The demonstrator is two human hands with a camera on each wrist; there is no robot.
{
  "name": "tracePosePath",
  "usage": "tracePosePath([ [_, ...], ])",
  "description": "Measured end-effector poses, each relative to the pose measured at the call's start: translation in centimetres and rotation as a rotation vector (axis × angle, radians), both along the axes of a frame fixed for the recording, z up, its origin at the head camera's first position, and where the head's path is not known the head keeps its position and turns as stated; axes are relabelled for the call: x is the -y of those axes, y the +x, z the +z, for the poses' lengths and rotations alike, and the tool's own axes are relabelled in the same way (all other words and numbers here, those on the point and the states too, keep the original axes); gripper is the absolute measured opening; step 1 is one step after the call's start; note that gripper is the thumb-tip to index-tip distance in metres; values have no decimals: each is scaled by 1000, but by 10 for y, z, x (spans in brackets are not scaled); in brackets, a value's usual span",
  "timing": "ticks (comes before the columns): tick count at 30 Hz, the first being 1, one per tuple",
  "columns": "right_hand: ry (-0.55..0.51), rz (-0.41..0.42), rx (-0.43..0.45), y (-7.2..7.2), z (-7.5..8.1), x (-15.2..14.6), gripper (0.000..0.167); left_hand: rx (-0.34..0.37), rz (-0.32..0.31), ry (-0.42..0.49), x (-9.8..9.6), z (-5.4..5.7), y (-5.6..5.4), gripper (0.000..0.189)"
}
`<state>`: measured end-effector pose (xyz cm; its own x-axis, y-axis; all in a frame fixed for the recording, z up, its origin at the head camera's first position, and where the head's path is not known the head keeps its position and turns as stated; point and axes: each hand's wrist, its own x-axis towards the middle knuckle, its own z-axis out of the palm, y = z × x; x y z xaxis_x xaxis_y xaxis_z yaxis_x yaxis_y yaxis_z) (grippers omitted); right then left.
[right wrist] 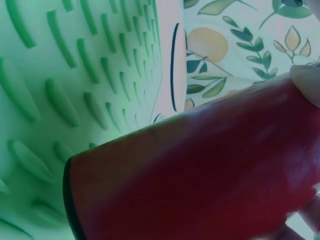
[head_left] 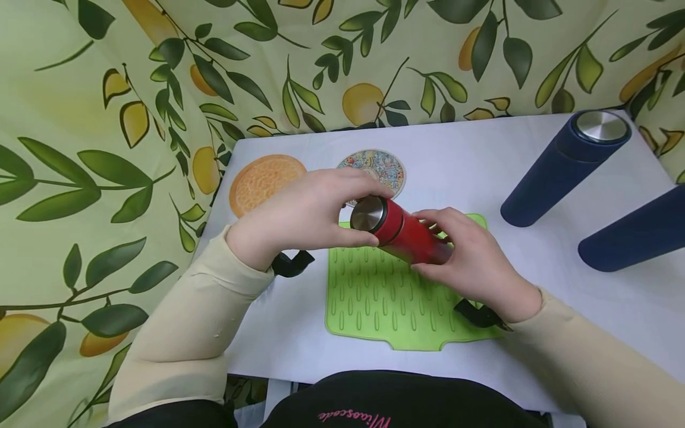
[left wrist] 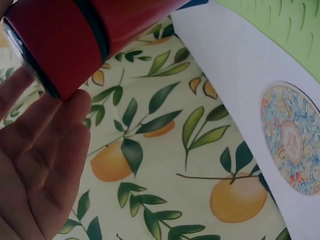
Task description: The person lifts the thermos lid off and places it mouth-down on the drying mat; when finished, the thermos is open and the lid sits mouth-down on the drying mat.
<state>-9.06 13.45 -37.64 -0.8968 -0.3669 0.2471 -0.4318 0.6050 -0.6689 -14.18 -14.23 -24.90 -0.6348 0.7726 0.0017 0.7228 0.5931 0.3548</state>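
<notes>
Over the green mat (head_left: 374, 297) a red thermos (head_left: 414, 238) is held tilted, its silver-topped cap (head_left: 368, 214) toward the left. My left hand (head_left: 310, 211) grips the cap end between thumb and fingers; in the left wrist view, fingertips (left wrist: 75, 102) touch the cap's rim. Around the lower body of the thermos curls my right hand (head_left: 473, 258). The right wrist view shows the red body (right wrist: 200, 175) up close, with the mat's raised ridges behind it. Whether the cap is loose I cannot tell.
Two dark blue thermoses (head_left: 562, 166) (head_left: 637, 229) stand on the right side of the white table (head_left: 455, 154). At the back left lie an orange round mat (head_left: 267, 178) and a patterned round coaster (head_left: 387, 166). A leaf-and-fruit print cloth (head_left: 321, 89) hangs behind.
</notes>
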Motion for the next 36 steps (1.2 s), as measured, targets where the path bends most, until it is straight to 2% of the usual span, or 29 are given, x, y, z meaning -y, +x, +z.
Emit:
tracePosePath([
  [4,5,13,-16,1,-1,2,81,-54,94,-67,-3,-2,2,55],
  [8,11,21,-14,2,-2,3,80,-124,125,-135,-4,-5,3,57],
  [11,14,15,-9,3,-3,3,80,-117,68,-104,-2,-4,3,66],
  [14,8,4,4,3,-2,2,80,-72,-38,-27,4,-3,4,73],
  [17,-2,-4,13,3,0,0,79,-42,-131,22,9,-2,5,69],
  [21,-6,-7,14,4,0,-1,79,-52,-163,20,11,-4,5,59],
  [26,-2,-8,21,4,-2,1,80,-55,-132,11,10,-5,4,57],
  [30,2,-5,-4,5,-3,2,80,-42,-56,-1,9,-5,4,58],
  [36,17,7,-75,8,-4,4,80,-79,50,-38,8,-8,6,49],
])
